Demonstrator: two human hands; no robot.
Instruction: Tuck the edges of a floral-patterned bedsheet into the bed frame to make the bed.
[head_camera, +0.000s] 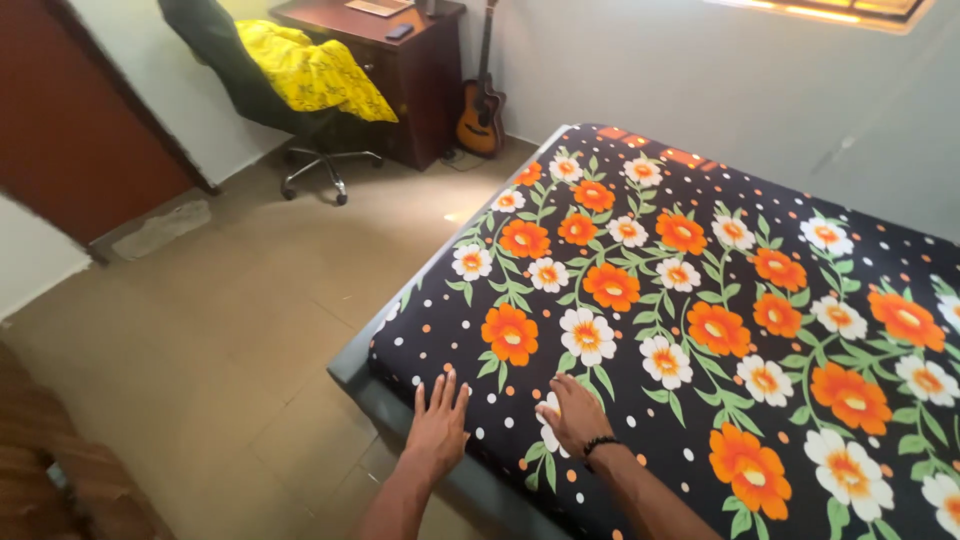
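Fingers (445, 388) of the left hand (438, 425) are spreading flat on the smooth, dark floral bedsheet (700, 320) near the bed's corner, while the right hand (575, 412) is lying palm-down, fingers together.

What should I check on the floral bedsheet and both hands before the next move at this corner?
1. Left hand flat on the sheet, fingers spread, at the near corner: ok.
2. Right hand resting on the floral bedsheet, fingers curled a little: ok.
3. Either hand closed in a grip on fabric: not ok, both lie on top.
4. Sheet lying smooth over the top of the mattress: ok, no large folds visible.
5. Sheet tucked under the grey mattress edge: cannot tell, the underside is hidden.
6. Floor beside the bed free to step on: ok; the office chair stands far off.
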